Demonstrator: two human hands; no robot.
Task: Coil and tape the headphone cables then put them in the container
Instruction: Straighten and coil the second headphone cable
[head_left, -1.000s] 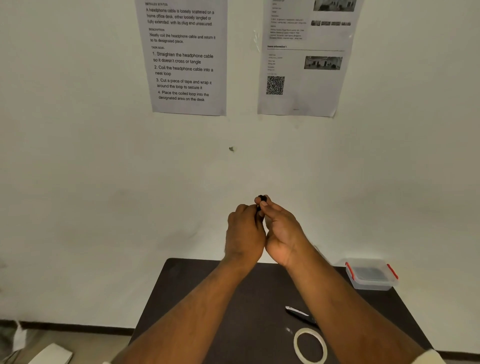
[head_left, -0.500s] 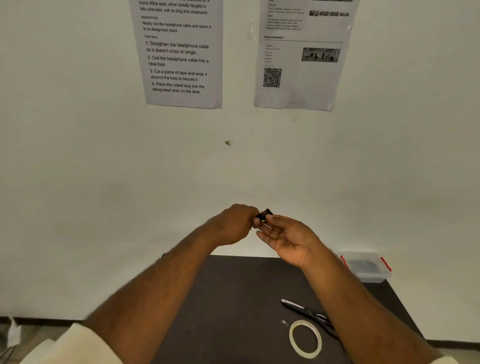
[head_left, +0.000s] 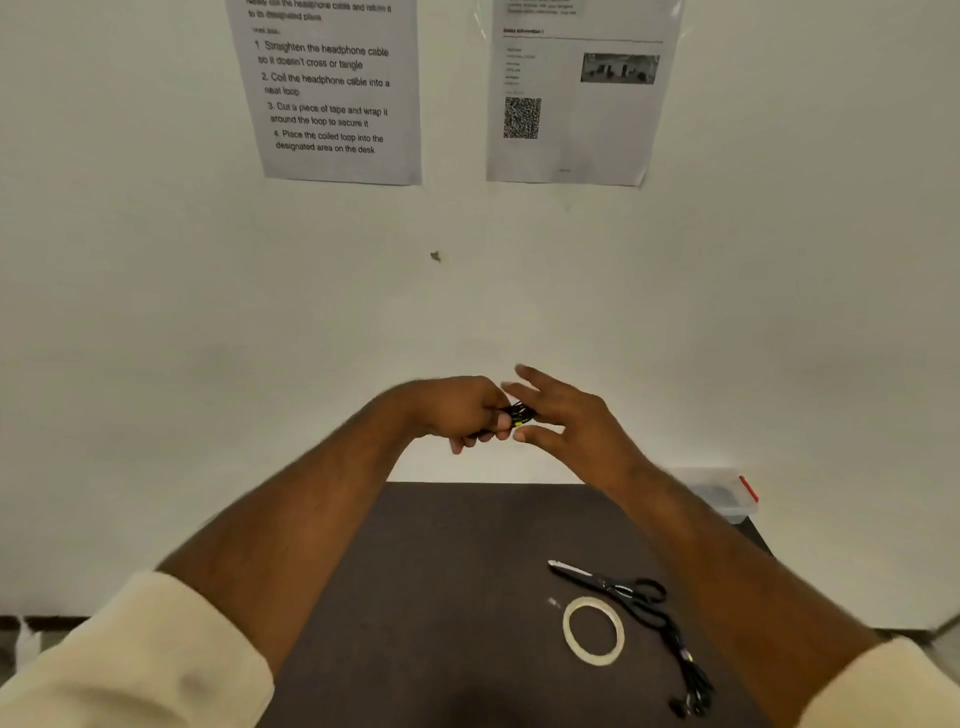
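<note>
Above table (head_left: 415, 571) — left hand (head_left: 457, 410) grips cable (head_left: 521, 414)

Coiled cable (head_left: 521, 414) in left grip (head_left: 462, 410)

A dark table (head_left: 441, 597) carries a tape roll (head_left: 593, 630). Just beyond the roll lie scissors (head_left: 613, 590), with a black cable (head_left: 688, 670) right of it. A clear container (head_left: 719, 493) sits at the far corner.

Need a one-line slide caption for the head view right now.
Left hand grips coiled black cable; right hand open beside it.
</note>
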